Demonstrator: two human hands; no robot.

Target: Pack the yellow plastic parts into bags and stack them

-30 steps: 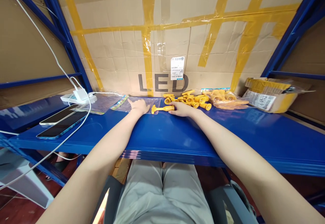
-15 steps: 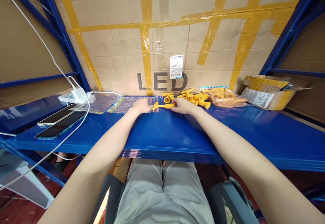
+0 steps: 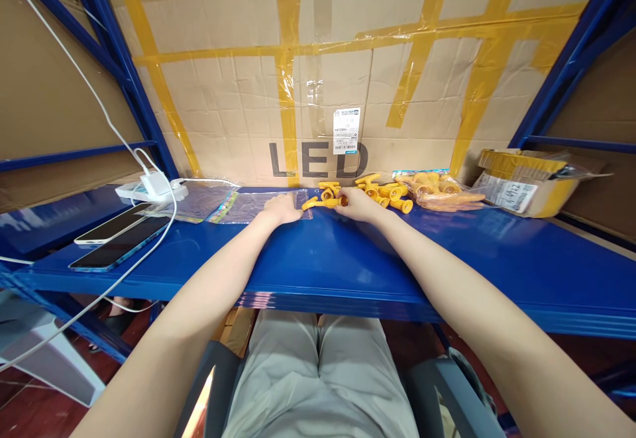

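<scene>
At the far left of the blue shelf (image 3: 348, 259) lie two phones (image 3: 116, 236) side by side, with a white charger (image 3: 154, 187) and its cable just behind them. Next along are clear plastic bags with coloured edges (image 3: 199, 201), lying flat.

The left hand (image 3: 281, 209) rests palm down on the nearest clear bag (image 3: 253, 205), fingers pressed flat on the film near its right-hand mouth, pinning it to the shelf. Just beside it, the right hand (image 3: 358, 205) pinches one end of a yellow plastic piece (image 3: 322, 203), a long stem with a flared head; its free end points toward the bag's mouth and sits at or just over its edge. Whether it has gone inside cannot be told.

Behind the right hand lies a loose heap of the same yellow pieces (image 3: 382, 193), then a filled bag of them (image 3: 440, 191), and at the far right a taped cardboard parcel (image 3: 527, 189). A big cardboard sheet marked LED (image 3: 322, 93) stands behind it all.

By my reading, the step in hand is slipping the piece into the held bag. The next move seems to call for the left fingers to lift the top film so the mouth gapes, while the right hand slides the stem in lengthwise without snagging the edge.
</scene>
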